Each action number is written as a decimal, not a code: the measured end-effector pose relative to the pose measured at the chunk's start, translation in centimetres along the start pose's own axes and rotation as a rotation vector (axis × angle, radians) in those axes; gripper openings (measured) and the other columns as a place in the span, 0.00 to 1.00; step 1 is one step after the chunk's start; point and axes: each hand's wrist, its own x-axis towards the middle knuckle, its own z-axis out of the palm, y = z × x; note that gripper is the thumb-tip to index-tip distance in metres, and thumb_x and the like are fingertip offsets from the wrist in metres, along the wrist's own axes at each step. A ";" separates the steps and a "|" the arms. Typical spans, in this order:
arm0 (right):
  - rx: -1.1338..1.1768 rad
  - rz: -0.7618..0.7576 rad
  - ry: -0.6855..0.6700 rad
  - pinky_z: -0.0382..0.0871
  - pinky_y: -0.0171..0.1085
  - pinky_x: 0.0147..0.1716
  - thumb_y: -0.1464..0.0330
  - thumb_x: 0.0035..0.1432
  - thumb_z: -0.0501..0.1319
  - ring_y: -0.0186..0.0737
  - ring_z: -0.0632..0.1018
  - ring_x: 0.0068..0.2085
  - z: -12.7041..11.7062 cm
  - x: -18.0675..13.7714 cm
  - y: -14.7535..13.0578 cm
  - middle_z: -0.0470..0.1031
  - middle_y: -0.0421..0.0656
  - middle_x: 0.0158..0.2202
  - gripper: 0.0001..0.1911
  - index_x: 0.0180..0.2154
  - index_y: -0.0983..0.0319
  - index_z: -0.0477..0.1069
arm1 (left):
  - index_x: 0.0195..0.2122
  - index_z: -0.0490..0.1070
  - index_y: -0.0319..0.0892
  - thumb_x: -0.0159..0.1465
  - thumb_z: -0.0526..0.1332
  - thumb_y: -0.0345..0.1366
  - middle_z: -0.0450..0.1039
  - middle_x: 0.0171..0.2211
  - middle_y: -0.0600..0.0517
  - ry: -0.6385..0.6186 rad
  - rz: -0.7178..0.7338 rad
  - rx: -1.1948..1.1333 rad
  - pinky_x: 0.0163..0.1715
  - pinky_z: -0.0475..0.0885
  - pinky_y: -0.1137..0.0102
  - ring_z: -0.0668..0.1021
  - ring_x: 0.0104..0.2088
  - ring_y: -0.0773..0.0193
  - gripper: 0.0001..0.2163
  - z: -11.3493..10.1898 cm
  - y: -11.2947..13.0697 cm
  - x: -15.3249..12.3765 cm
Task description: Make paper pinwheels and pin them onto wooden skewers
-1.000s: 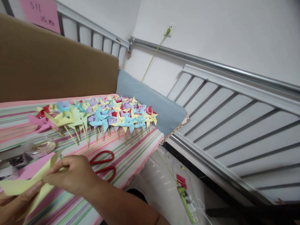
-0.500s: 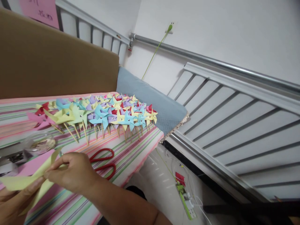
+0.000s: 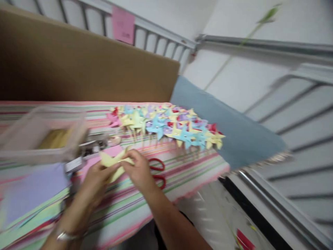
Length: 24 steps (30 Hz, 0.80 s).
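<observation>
Both hands meet over the striped tablecloth (image 3: 125, 208) and pinch a yellow folded paper piece (image 3: 113, 162). My left hand (image 3: 95, 180) grips it from below and left; a bracelet shows on that wrist. My right hand (image 3: 140, 172) closes its fingertips on the paper's right side. The picture is smeared by motion. Red scissors (image 3: 157, 170) lie just right of my right hand. A row of several finished paper pinwheels (image 3: 169, 126) on wooden sticks lies beyond the hands.
A clear plastic box (image 3: 39, 137) with yellow contents stands at the left. Purple and pink paper sheets (image 3: 33, 187) lie beside it. A brown cardboard panel (image 3: 85, 66) stands behind. A blue cushion (image 3: 226, 128) and metal bed rails (image 3: 299, 114) are to the right.
The view has swung left and back, bringing both hands and the plastic box into frame. The hands still hold the yellow paper.
</observation>
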 end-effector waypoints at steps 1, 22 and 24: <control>-0.013 -0.007 -0.010 0.67 0.35 0.38 0.73 0.47 0.59 0.38 0.74 0.35 -0.1 0.0 -0.1 0.71 0.37 0.28 0.03 0.28 0.60 0.70 | 0.31 0.78 0.35 0.41 0.74 0.34 0.79 0.28 0.47 0.000 -0.007 -0.037 0.29 0.70 0.71 0.77 0.28 0.62 0.15 0.3 0.1 -0.1; 0.328 0.040 0.083 0.70 0.41 0.41 0.64 0.50 0.65 0.41 0.78 0.38 -0.6 -0.1 0.1 0.78 0.42 0.33 0.09 0.33 0.60 0.71 | 0.27 0.76 0.41 0.46 0.70 0.35 0.75 0.24 0.52 -0.032 0.227 -0.136 0.26 0.66 0.71 0.73 0.24 0.65 0.07 0.0 4.5 -2.3; 0.216 0.008 0.099 0.70 0.39 0.36 0.64 0.50 0.65 0.40 0.77 0.34 -0.2 0.0 0.6 0.77 0.41 0.30 0.09 0.32 0.60 0.71 | 0.25 0.76 0.42 0.45 0.70 0.34 0.74 0.22 0.53 -0.075 0.236 -0.167 0.24 0.65 0.72 0.72 0.23 0.66 0.07 0.1 5.5 -3.0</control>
